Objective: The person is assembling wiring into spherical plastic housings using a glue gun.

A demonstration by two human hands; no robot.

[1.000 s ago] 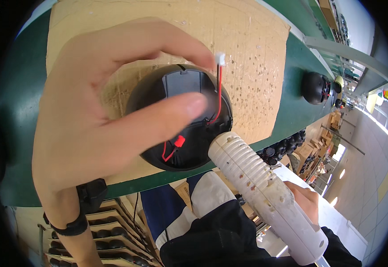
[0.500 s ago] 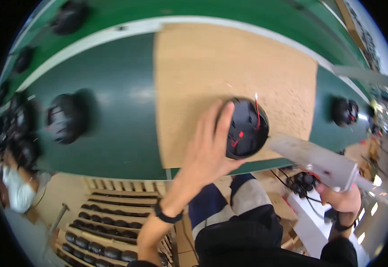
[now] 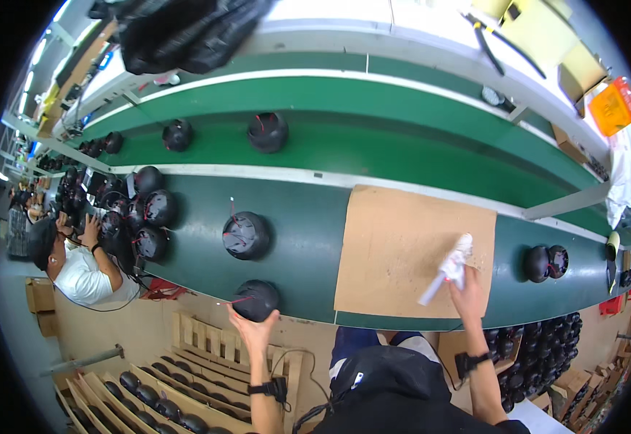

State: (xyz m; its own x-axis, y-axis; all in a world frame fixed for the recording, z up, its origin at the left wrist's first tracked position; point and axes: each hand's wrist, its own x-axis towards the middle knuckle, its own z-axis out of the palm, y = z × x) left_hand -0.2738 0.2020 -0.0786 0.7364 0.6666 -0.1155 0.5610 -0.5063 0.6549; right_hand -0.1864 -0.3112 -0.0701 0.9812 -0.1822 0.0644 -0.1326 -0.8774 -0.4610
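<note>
My left hand (image 3: 252,329) is stretched out to the left at the bench's near edge. Its fingers curl round the lower side of a black round shell (image 3: 257,299) with a red wire. My right hand (image 3: 469,293) holds what looks like a hot glue gun (image 3: 458,257), wrapped in white, with a pale stick-like end pointing down-left. The glue gun is over a tan cardboard sheet (image 3: 377,246) on the green bench. A second open black shell (image 3: 247,235), with red wires inside, lies just beyond my left hand.
Black shells (image 3: 145,206) cluster at left beside a seated co-worker (image 3: 98,271). Two more (image 3: 547,262) lie right of the cardboard. Shells ride a green conveyor (image 3: 373,137) beyond a white rail. A shelf with pliers (image 3: 500,43) overhangs the far side. Wooden racks of shells (image 3: 163,405) stand lower left.
My left hand has left the shell on the cardboard and now grips one further left. The glue gun has swung inward over the cardboard. My view has shifted and takes in more of the bench.
</note>
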